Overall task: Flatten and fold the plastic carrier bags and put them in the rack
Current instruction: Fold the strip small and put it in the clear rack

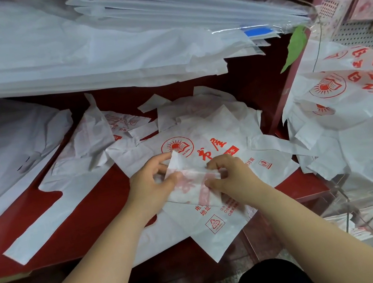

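A small folded white carrier bag with red print [192, 185] is held just above the red shelf. My left hand [149, 185] pinches its left edge between thumb and fingers. My right hand [230, 174] pinches its right edge, fingers curled over the fold. Under it lies a flat white bag with a red sun-and-book logo [206, 147], spread on the red shelf [87, 208]. More loose white bags [96, 142] lie crumpled behind and to the left.
A thick stack of large white bags [65, 53] hangs over the shelf at the top. At right, a heap of printed bags [347, 98] sits by a pink rack frame [297, 67]. A green leaf [296, 47] dangles there. Clear plastic covers the lower right.
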The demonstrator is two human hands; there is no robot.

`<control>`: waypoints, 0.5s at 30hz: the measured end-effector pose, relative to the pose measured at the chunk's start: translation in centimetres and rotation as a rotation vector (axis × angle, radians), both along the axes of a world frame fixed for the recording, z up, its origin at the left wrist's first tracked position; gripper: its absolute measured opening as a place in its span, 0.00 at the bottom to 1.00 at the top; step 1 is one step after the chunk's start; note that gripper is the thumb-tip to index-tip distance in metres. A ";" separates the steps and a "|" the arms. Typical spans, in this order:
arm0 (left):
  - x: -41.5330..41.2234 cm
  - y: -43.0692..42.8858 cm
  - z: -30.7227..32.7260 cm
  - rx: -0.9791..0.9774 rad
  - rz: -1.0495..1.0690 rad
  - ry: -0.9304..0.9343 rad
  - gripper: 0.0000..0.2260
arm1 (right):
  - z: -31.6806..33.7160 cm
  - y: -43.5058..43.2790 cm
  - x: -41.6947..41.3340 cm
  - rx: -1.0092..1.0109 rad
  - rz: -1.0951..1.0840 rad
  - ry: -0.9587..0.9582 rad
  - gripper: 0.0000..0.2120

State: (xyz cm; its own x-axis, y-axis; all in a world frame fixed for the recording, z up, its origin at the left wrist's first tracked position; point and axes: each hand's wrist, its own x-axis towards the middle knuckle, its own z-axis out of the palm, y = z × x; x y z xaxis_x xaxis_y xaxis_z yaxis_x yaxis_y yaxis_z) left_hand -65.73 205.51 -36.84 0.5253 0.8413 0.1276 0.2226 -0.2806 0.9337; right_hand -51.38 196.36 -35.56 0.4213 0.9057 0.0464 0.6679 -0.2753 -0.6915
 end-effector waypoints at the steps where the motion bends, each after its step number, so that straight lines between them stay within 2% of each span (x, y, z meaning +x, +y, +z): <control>1: -0.2 0.0 0.3 -0.013 -0.005 -0.002 0.08 | -0.2 -0.4 -0.1 0.016 0.008 0.029 0.02; 2: -0.4 -0.1 0.9 -0.034 -0.009 -0.016 0.02 | -0.4 -0.8 -0.2 0.042 0.016 0.047 0.02; 4: -0.4 -0.2 1.5 -0.052 -0.013 -0.057 0.07 | -0.6 -1.3 -0.5 0.093 0.032 0.057 0.04; 10: -0.1 -0.6 1.8 -0.144 0.017 -0.055 0.06 | -0.7 -2.4 -1.6 0.252 -0.008 0.179 0.17; 15: -0.4 -0.9 1.6 -0.192 0.033 -0.039 0.05 | -0.6 -2.9 -2.3 0.361 -0.125 0.447 0.15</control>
